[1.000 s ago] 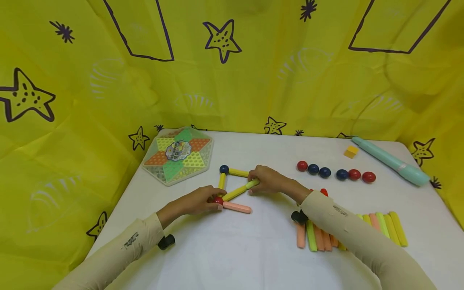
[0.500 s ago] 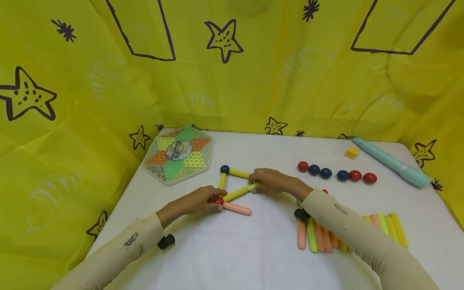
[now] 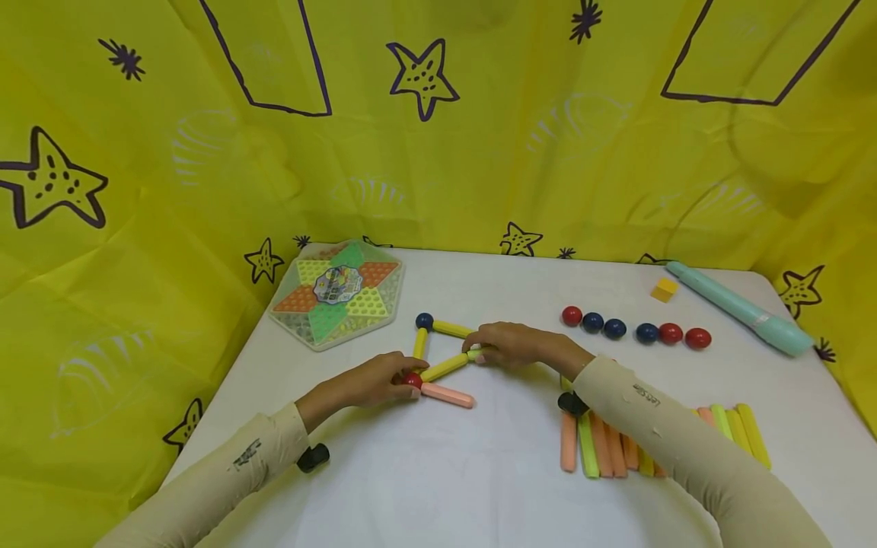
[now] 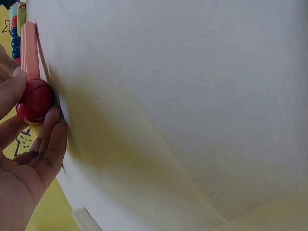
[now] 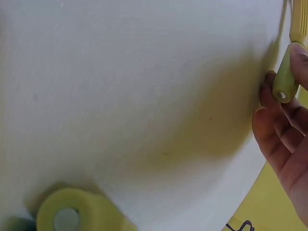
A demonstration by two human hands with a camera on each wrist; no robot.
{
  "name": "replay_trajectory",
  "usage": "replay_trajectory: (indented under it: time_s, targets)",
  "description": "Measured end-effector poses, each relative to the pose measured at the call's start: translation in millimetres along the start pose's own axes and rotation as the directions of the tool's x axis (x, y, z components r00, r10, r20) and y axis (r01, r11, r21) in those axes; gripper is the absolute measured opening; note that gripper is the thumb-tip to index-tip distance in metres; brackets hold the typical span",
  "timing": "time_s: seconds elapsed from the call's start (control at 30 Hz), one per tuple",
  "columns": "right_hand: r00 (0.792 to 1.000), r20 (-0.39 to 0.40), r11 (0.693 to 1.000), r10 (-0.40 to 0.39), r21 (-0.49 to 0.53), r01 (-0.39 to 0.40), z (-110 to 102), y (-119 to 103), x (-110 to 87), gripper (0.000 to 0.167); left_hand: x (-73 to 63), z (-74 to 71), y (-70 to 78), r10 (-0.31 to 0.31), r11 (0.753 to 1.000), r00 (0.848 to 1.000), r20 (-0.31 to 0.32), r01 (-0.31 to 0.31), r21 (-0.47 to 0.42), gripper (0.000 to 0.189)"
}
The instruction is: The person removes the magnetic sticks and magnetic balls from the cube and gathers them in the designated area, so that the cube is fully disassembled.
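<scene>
My left hand (image 3: pixel 373 378) holds a red ball (image 4: pixel 36 101) between thumb and fingers, on the table. From that ball run a salmon-pink rod (image 3: pixel 448 394), a slanting yellow rod (image 3: pixel 444 368) and another yellow rod (image 3: pixel 420 344) that reaches a dark blue ball (image 3: pixel 424 321). A further yellow rod (image 3: pixel 452 329) extends right from the blue ball, its far end hidden by my right hand (image 3: pixel 510 344). That hand pinches a short lime-green rod (image 5: pixel 286 79), which meets the slanting yellow rod end to end. The lime rod's near end shows a small shiny centre.
A star-patterned game board (image 3: pixel 370 301) lies to the back left. Red and blue balls (image 3: pixel 614 329) line up at the right, near a yellow cube (image 3: pixel 664 289) and a teal tube (image 3: pixel 740 304). Several coloured rods (image 3: pixel 597 449) lie side by side, partly under my right forearm.
My right hand has shifted slightly right and down with the lime-green rod, which has swung to lie flatter. The left hand stays on the red ball.
</scene>
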State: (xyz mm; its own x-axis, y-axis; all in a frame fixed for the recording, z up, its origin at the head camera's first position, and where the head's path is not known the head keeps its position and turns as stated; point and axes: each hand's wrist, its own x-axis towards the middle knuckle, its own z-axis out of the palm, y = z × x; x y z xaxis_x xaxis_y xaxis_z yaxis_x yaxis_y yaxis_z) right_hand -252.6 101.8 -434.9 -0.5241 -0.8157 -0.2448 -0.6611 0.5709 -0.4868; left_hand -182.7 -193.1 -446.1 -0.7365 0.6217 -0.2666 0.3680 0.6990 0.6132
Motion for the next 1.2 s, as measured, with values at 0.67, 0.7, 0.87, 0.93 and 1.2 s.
replay_trajectory:
  time_s: [0.67,0.7,0.87,0.93,1.2]
  targets:
    - [0.991,-0.065,0.888,0.121,0.454,-0.079,-23,18,-65.2,0.034,-1.9,-1.0,2.9,0.038,0.999,0.999,-0.007,-0.037,0.026,0.051]
    - [0.988,-0.068,0.87,0.137,0.485,-0.087,-24,20,-73.8,0.037,-2.3,-0.7,2.6,0.039,0.999,0.999,-0.009,-0.039,0.025,0.051]
    - [0.974,-0.082,0.799,0.21,0.588,-0.122,-26,31,-121.5,0.06,-3.5,0.8,1.1,0.035,0.999,0.999,-0.01,-0.035,0.017,0.05]
    - [0.964,-0.093,0.793,0.249,0.591,-0.148,-24,36,-141.5,0.064,-3.4,1.3,0.6,0.029,0.999,1.0,-0.009,-0.028,0.015,0.05]
    - [0.896,-0.23,0.863,0.379,0.437,-0.253,-3,66,-204.5,0.06,-1.7,1.1,0.4,0.031,0.999,0.999,-0.006,-0.031,0.005,0.051]
